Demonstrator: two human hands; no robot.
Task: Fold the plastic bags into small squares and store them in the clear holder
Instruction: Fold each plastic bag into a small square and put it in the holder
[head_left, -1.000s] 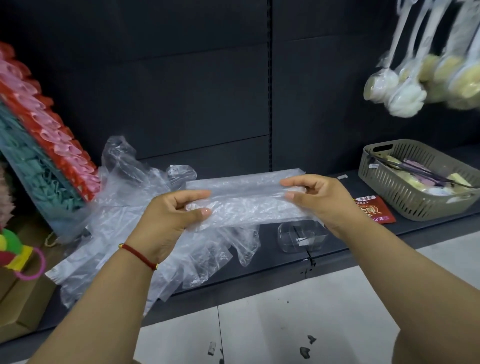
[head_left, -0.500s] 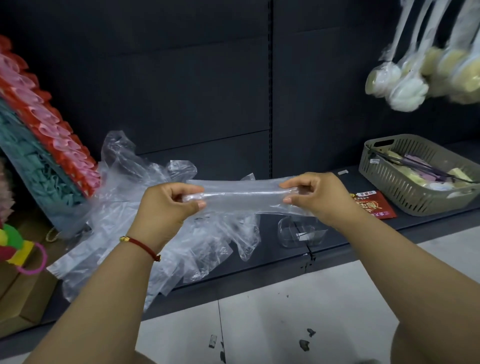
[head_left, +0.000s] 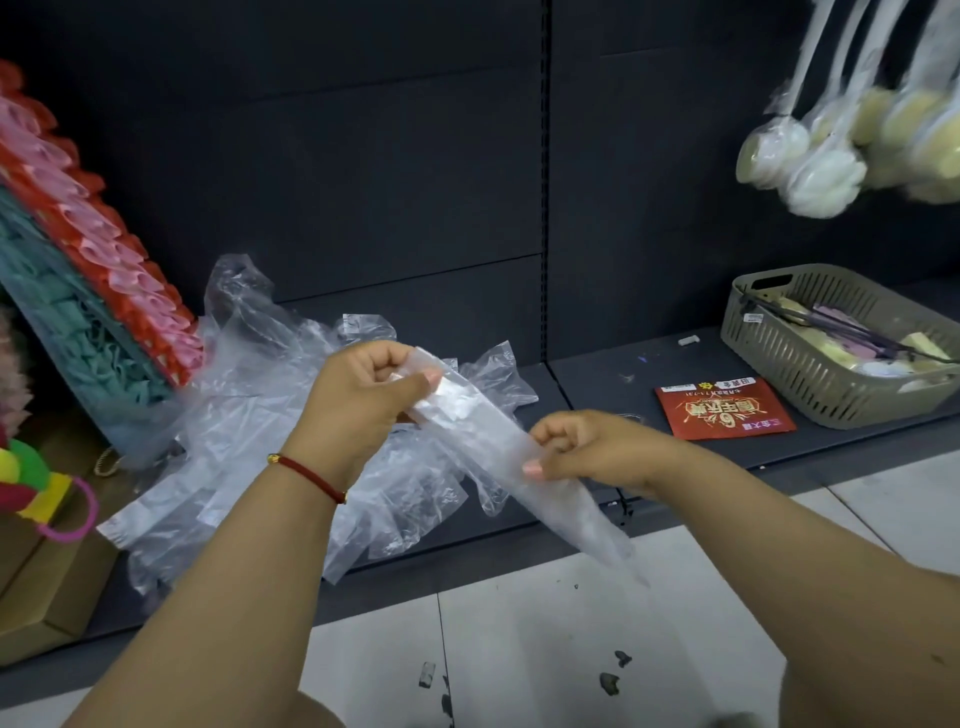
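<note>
We have one clear plastic bag (head_left: 478, 436) folded lengthwise into a narrow strip, slanting from upper left down to lower right — its lower end hangs loose past the shelf edge, over the floor. Behind it our pile of loose bags (head_left: 249, 441) lies crumpled and transparent on the dark shelf, some corners spilling over the front edge.

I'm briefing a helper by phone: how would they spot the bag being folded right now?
Find the dark shelf with loose clear bags heaped on its left. In front, the folded bag is a narrow strip stretched slantwise between the left hand and right hand, the only one lifted and flattened.
</note>
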